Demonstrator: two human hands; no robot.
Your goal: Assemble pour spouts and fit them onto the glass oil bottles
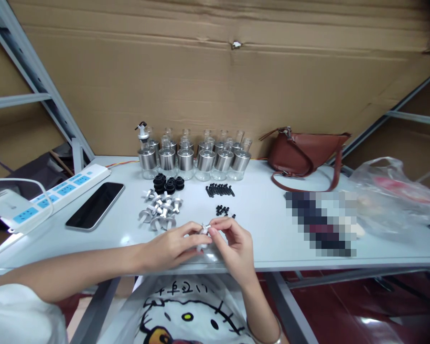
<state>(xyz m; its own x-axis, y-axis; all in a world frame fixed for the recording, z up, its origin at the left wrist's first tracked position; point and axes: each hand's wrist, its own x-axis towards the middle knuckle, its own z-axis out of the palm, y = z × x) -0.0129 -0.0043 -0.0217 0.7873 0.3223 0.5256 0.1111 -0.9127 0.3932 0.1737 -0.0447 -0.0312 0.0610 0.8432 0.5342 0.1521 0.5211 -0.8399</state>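
Observation:
Near the front edge of the table, my left hand [174, 243] is closed round a silver-white pourer spout [205, 230]. My right hand [236, 243] pinches thumb and forefinger together at the top of this spout; whatever lies between those fingertips is too small to make out. Left of the hands lies a pile of similar silver spouts [161, 210], with black ribbed stoppers [166, 184] just behind. Beyond my right hand are small black caps [222, 210] and a row of slim black levers [220, 190].
Glass bottles with metal bands [205, 160] stand in rows at the back; the leftmost front one carries a fitted pourer [142, 134]. A phone [96, 205] and a power strip [62, 188] lie left. At right are a brown handbag [308, 150] and a plastic bag [390, 191].

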